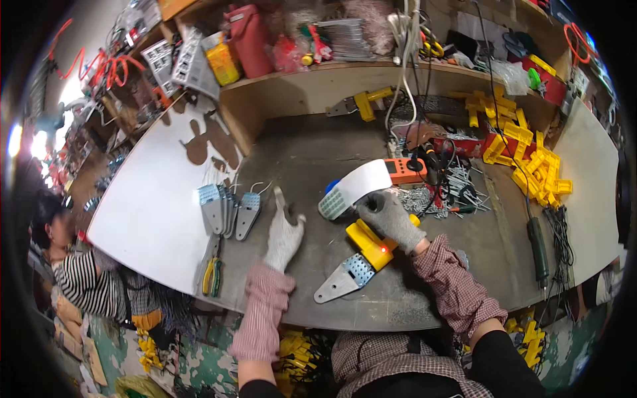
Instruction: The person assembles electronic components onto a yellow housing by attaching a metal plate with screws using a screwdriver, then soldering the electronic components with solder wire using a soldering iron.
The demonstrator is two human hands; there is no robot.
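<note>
My left hand [285, 235], in a grey glove, hovers over the dark tabletop with forefinger and thumb apart, holding nothing. Just left of it lie several grey-blue metal plates [247, 215] with perforated ends and thin white wires. My right hand [393, 217], also gloved, has its fingers closed at the near edge of a curved white sheet [365, 182], which carries a grid of small greenish marks at its left end. Under that hand sits a yellow plastic housing [361, 235] with a small red light. A perforated grey metal plate [345, 278] extends from it toward the lower left.
Pliers [212, 275] lie at the left edge. Behind my right hand are an orange meter [406, 170] and a heap of screws [461, 189]. Yellow housings [544, 172] pile up at right, near a hanging dark electric screwdriver [537, 249]. Another person [86, 278] sits at far left.
</note>
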